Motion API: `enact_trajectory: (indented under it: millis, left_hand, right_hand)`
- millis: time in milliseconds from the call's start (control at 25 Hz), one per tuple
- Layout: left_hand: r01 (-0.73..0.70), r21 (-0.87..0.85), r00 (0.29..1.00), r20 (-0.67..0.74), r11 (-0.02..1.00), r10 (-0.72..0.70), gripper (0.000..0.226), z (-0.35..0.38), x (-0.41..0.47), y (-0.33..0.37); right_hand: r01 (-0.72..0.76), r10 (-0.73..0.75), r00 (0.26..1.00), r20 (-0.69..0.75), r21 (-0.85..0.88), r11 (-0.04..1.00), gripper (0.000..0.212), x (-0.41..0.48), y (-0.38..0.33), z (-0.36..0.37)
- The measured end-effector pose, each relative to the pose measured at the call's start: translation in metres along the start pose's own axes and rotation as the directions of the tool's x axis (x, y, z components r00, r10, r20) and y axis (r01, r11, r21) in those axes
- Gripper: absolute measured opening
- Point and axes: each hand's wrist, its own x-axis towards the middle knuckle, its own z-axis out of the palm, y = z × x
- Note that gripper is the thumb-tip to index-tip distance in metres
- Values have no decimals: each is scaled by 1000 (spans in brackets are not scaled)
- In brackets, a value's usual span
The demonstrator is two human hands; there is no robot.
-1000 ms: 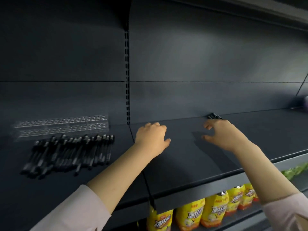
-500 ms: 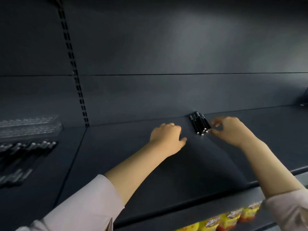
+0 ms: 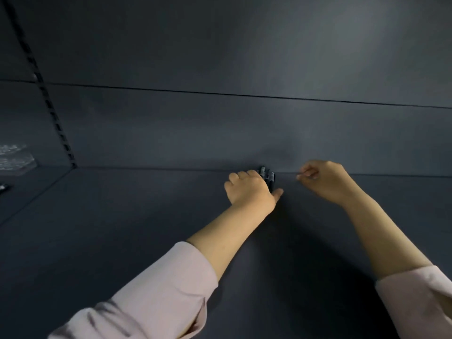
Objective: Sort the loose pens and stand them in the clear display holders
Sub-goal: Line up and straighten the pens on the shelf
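Observation:
A small bunch of black pens [image 3: 268,177] lies on the dark shelf [image 3: 137,216] against the back wall. My left hand [image 3: 249,193] covers their near ends, fingers curled over them and the thumb on their right side, so it grips the bunch; only the far tips show. My right hand [image 3: 326,181] hovers just right of the pens, not touching them, its fingers loosely curled and holding nothing. A clear display holder [image 3: 14,160] is partly visible at the far left edge.
The tip of another black pen [image 3: 3,187] shows at the left edge, below the holder. A slotted upright [image 3: 52,116] divides the back wall on the left. Both of my sleeves are pale pink.
The view swung right and closer. My left hand moved right onto the pen bunch and closed round it. My right hand drew back to the right, off the pens.

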Motion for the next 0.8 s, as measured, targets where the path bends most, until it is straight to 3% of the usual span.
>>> enact_trajectory:
  millis: [160,280,520,800]
  left_hand:
    - [49,23,996,-73,999,-48,81,12,15,10]
    - [89,-47,996,-20,995,-90,74,11,20,4]
    - [85,-10,996,-3,996,-85,69,14,19,8]
    - [95,-175,995,32,980,-91,51,9,16,10]
  right_hand:
    - [27,-27,1000,-1,9,1000,16,9,15,4]
    - [53,-52,998,-26,39,998,15,10,14,9]
    - [24,-22,999,-30,66,998,15,11,16,12]
    - [43,-43,999,7,88,995,8,10,13,17]
